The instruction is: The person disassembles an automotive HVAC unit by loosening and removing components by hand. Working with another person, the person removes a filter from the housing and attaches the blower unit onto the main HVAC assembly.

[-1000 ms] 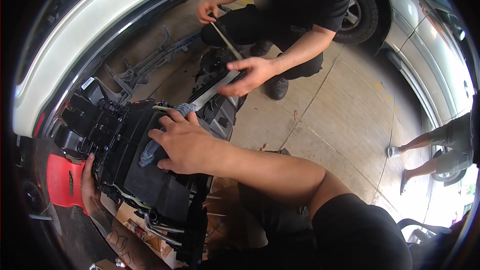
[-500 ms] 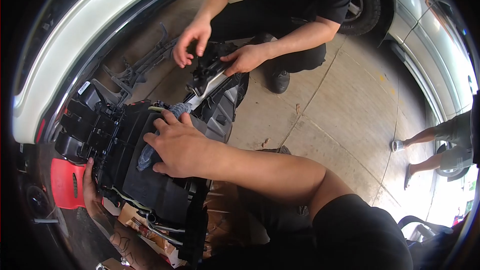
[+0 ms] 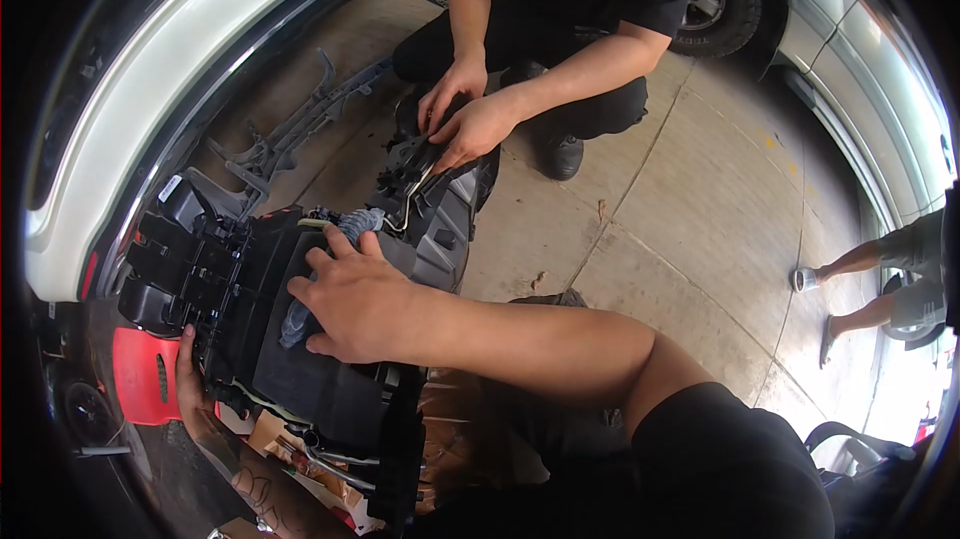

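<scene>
A large black plastic housing (image 3: pixel 325 384), which looks like a car heater box, is in front of me. My right hand (image 3: pixel 355 299) lies on its upper face, fingers bent over a crumpled grey-blue cloth (image 3: pixel 295 324) that shows at the palm's edge. More grey-blue ribbed material (image 3: pixel 362 224) sits beyond the fingertips. At the lower left, my left hand (image 3: pixel 190 374) grips the housing's side edge, one finger pointing up along it and the others mostly hidden. Opposite me, a co-worker's two hands (image 3: pixel 460 124) hold a dark mechanical part (image 3: pixel 405 169) against the far end of the assembly.
A red plastic piece (image 3: pixel 140 374) stands beside my left hand. Grey metal brackets (image 3: pixel 285 144) lie on the floor beneath a white car bumper (image 3: pixel 150 89). Cardboard (image 3: pixel 450 419) is under the housing. Another person's legs (image 3: pixel 860 289) are at the right, near a silver vehicle (image 3: pixel 850 69).
The co-worker has lowered the part onto the assembly, and both their hands are now together on it. My hands stay almost in place on the cloth and the housing.
</scene>
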The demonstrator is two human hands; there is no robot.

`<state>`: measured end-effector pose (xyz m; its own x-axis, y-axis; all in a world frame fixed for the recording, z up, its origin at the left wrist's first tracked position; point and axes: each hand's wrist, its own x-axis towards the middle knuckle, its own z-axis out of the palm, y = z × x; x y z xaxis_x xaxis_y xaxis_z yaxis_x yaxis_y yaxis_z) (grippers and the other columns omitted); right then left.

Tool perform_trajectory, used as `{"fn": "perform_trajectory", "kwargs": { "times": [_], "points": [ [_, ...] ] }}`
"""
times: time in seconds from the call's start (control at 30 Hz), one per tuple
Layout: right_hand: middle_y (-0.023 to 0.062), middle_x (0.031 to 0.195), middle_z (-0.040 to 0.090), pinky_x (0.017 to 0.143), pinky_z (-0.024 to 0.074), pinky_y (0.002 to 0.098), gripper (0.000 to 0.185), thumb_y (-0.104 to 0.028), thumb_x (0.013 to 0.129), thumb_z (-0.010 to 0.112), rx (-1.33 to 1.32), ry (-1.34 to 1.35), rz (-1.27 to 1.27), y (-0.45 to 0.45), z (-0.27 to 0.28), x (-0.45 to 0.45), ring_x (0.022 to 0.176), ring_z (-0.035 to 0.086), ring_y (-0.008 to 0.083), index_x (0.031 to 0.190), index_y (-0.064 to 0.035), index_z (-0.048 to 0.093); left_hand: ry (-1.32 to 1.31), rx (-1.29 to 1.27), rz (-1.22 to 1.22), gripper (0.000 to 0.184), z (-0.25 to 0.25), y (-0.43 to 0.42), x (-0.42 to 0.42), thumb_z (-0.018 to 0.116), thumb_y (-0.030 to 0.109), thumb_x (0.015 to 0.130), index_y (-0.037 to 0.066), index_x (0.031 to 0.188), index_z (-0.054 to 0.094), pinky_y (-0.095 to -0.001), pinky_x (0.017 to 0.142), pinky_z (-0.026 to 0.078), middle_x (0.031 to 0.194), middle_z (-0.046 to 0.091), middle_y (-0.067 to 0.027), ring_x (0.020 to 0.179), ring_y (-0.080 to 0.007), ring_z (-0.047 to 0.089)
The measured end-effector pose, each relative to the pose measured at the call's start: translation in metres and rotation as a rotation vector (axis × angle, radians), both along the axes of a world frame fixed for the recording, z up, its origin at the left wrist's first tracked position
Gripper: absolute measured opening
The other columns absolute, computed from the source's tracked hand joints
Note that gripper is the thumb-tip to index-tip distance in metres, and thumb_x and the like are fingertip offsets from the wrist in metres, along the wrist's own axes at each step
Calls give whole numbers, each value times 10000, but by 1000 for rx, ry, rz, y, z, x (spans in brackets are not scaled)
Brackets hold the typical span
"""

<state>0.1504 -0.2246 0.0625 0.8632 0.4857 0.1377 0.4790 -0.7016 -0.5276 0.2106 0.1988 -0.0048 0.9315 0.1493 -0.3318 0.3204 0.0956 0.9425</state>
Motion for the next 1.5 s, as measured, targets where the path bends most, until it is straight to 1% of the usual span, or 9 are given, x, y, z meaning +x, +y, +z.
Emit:
{"fn": "perform_trajectory", "kwargs": {
  "times": [0.57, 0.63, 0.7, 1.17, 1.23, 1.33, 1.4, 1.47, 1.5],
  "points": [
    [256, 1311, 565, 1089, 366, 649, 617, -362, 845, 791, 20, 12, 19, -2, 0, 0, 1418, 385, 514, 1341, -30, 634, -74, -2, 100, 582, 17, -32, -13, 786, 372, 920, 34, 1360, 608, -372, 924, 569, 1209, 716, -91, 1043, -229, 698],
    [255, 1304, 569, 1074, 377, 637, 614, -367, 839, 795, 18, 4, 13, -2, -1, 1, 1407, 397, 507, 1331, -33, 641, -80, 6, 112, 585, 14, -26, -11, 788, 373, 918, 34, 1359, 608, -370, 915, 573, 1206, 716, -91, 1039, -227, 699],
    [252, 1302, 570, 1065, 381, 630, 615, -369, 836, 798, 21, 4, 14, -2, -1, 1, 1401, 402, 503, 1329, -36, 643, -45, 23, 20, 695, 5, -7, -4, 768, 448, 911, 50, 1442, 563, -400, 1028, 498, 1320, 672, -95, 1166, -250, 651],
    [219, 1305, 576, 1023, 391, 564, 598, -389, 830, 802, 4, -2, 12, 1, 0, -4, 1397, 408, 475, 1322, -83, 656, 57, 59, 48, 651, 16, -21, -11, 769, 447, 916, 39, 1394, 599, -380, 993, 521, 1273, 694, -98, 1124, -248, 666],
    [216, 1305, 585, 1015, 409, 567, 569, -374, 852, 782, 42, -105, -32, 2, -3, -6, 1380, 452, 451, 1322, -79, 656, -13, 91, 115, 460, 27, -44, -16, 790, 399, 906, 65, 1204, 686, -262, 539, 529, 933, 755, -30, 663, -145, 691],
    [219, 1285, 603, 1021, 431, 597, 498, -318, 893, 737, 181, -215, -68, -4, -9, 10, 1341, 519, 421, 1322, -82, 653, -73, 39, 157, 487, 15, -39, -9, 788, 398, 908, 54, 1235, 674, -280, 642, 562, 997, 752, -47, 765, -160, 709],
    [219, 1255, 634, 1016, 481, 571, 415, -245, 918, 693, 115, -177, -90, -42, 20, 32, 1261, 600, 398, 1301, -86, 665, -11, 27, 86, 514, 16, -24, -7, 785, 395, 912, 46, 1268, 659, -295, 718, 571, 1044, 746, -57, 840, -169, 711],
    [152, 1240, 691, 958, 554, 434, 310, -163, 908, 678, 66, -166, -83, -78, 11, 77, 1126, 686, 351, 1207, -94, 722, 49, 18, 24, 541, 11, -9, -8, 781, 393, 915, 38, 1301, 645, -310, 793, 580, 1091, 740, -67, 915, -178, 713],
    [116, 1209, 715, 943, 561, 412, 286, -136, 892, 683, 8, -219, -41, -93, 0, 97, 1084, 702, 329, 1168, -87, 739, 14, 28, 43, 559, 5, -3, -4, 781, 393, 915, 37, 1320, 635, -324, 834, 577, 1131, 729, -75, 963, -187, 706]
  ]
}}
